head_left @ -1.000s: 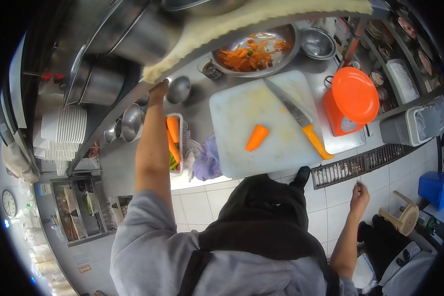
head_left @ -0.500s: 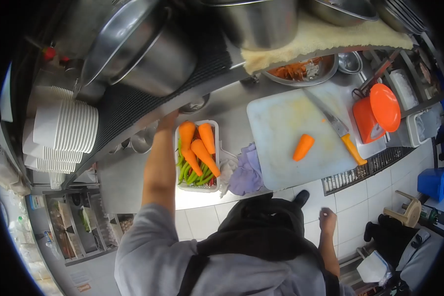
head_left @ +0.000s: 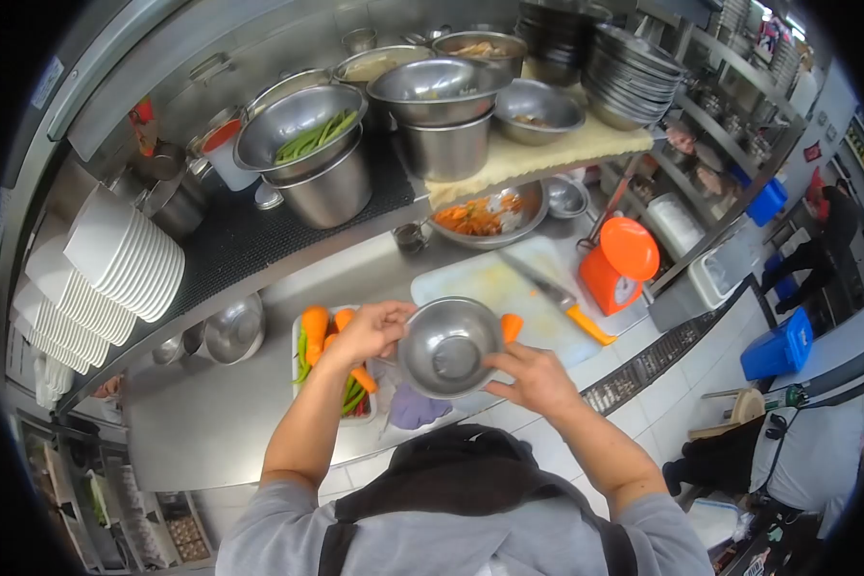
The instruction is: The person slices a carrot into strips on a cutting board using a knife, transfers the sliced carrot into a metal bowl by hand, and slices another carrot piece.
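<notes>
An empty steel bowl (head_left: 451, 348) is held up above the counter between both hands. My left hand (head_left: 376, 331) grips its left rim, fingers closed on the edge. On the bowl's lower right side, my right hand (head_left: 533, 377) pinches the rim. Behind and below the bowl lies the white cutting board (head_left: 466, 280), where a carrot piece (head_left: 512, 327) shows partly past the rim. A knife with an orange handle (head_left: 590, 326) rests on the board's right side. Left of the bowl, a white basket (head_left: 360, 418) contains carrots and green chillies. A purple cloth (head_left: 419, 408) lies beside it.
An orange scale (head_left: 612, 278) stands right of the board. Behind it is a large bowl of shredded carrot (head_left: 490, 240). The overhead shelf (head_left: 288, 257) bears pots, bowls and stacked white dishes (head_left: 130, 254). Steel bowls (head_left: 232, 328) sit at the left; another person (head_left: 802, 461) is at lower right.
My left hand has come back from beneath the shelf with the steel bowl. My right hand has risen from the side and taken hold of it. The view has tilted up, showing more of the shelf.
</notes>
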Demonstrator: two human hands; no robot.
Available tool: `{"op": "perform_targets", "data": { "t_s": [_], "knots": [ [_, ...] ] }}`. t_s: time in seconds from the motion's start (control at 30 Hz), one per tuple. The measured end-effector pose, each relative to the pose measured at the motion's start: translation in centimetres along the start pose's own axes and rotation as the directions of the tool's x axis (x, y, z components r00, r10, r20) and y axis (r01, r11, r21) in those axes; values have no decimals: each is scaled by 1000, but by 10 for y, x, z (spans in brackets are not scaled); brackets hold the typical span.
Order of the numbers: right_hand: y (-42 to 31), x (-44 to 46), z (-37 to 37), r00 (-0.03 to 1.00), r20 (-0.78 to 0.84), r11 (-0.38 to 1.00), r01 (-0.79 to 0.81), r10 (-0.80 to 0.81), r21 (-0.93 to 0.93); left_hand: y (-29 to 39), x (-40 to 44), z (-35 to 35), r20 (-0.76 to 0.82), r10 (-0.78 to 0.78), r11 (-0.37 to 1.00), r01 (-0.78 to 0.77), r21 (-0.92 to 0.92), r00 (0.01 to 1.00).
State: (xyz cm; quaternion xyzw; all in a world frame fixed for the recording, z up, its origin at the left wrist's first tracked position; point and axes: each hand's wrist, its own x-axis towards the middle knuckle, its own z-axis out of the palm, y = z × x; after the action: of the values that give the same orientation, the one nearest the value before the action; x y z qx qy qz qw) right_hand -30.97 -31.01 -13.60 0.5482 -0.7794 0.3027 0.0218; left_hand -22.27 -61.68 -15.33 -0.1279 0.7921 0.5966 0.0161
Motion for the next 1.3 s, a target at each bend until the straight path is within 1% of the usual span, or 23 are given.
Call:
{"op": "perform_targets", "data": {
  "t_s": [0.07, 0.1, 0.17, 0.2, 0.27, 0.3, 0.37, 0.4, 0.47, 0.5, 0.6, 0.67, 0.8, 0.87, 0.93, 1.0, 1.07, 1.1, 1.17, 1.2, 1.23, 1.27, 1.3],
  "knots": [
    [12, -8, -27, 991, -119, 998, -55, 57, 20, 2, 31, 4, 134, -70, 897, 121, -424, 989],
    [13, -9, -47, 974, -184, 991, -121, 129, 57, -8, 58, 4, 138, -52, 892, 108, -438, 989],
    [5, -6, -97, 926, -279, 967, -253, 255, 44, -58, 123, 9, -118, -203, 866, 122, -486, 972],
    [6, -2, -117, 892, -385, 969, -244, 238, 34, -94, 156, 13, -114, -193, 862, 113, -495, 975],
    [11, 11, -154, 815, -561, 979, -201, 145, -39, -142, 223, 10, -297, -396, 866, 246, -434, 869],
    [16, 16, -171, 772, -623, 972, -223, 128, -76, -140, 234, 6, -286, -374, 871, 228, -435, 882],
    [25, 32, -201, 701, -704, 966, -244, 116, -85, -141, 249, 6, -157, -502, 625, 231, -746, 850],
    [30, 41, -215, 663, -743, 962, -252, 95, -102, -145, 256, 6, -146, -486, 626, 227, -746, 862],
    [39, 66, -241, 605, -795, 956, -258, 47, -140, -153, 267, 12, -145, -470, 465, 104, -879, 871],
    [45, 81, -254, 586, -807, 970, -228, 65, -87, -150, 269, 16, -138, -467, 458, 105, -883, 874],
    [59, 131, -293, 603, -798, 895, -339, -29, -289, -138, 260, 19, -133, -457, 376, 55, -925, 879],
    [80, 162, -312, 577, -817, 835, -457, 15, -307, -132, 258, 22, -153, -436, 415, 47, -909, 887],
    [114, 198, -327, 593, -805, 730, -547, -8, -410, -144, 273, 29, -132, -379, 293, -16, -956, 916],
    [130, 211, -328, 602, -796, 699, -593, 54, -401, -157, 286, 30, -124, -321, 363, 1, -932, 939],
    [143, 219, -332, 635, -761, 637, -642, 132, -426, -153, 287, 35, -179, -385, 333, -45, -942, 905],
    [149, 221, -330, 622, -776, 657, -629, 105, -416, -149, 293, 34, -230, -429, 316, -94, -944, 874],
    [147, 204, -322, 587, -809, 736, -562, 33, -378, -159, 293, 36, -334, -579, 469, -32, -883, 744],
    [143, 192, -312, 528, -850, 818, -486, -7, -308, -169, 296, 33, -335, -598, 462, -29, -886, 728],
    [130, 159, -283, 484, -870, 975, -221, 95, -16, -190, 297, 26, -438, -506, 729, 97, -678, 743],
    [135, 137, -272, 481, -872, 987, -158, 92, 17, -181, 287, 23, -451, -512, 730, 94, -677, 731],
    [137, 114, -256, 476, -868, 986, -149, 143, 80, -162, 273, 20, -490, -515, 750, 92, -655, 704],
    [135, 89, -237, 492, -850, 968, -240, 188, 75, -150, 261, 16, -531, -518, 768, 91, -634, 670],
    [144, 65, -216, 520, -839, 980, -188, 161, 71, -184, 279, 11, -628, -371, 894, 80, -441, 684]
  ]
}}
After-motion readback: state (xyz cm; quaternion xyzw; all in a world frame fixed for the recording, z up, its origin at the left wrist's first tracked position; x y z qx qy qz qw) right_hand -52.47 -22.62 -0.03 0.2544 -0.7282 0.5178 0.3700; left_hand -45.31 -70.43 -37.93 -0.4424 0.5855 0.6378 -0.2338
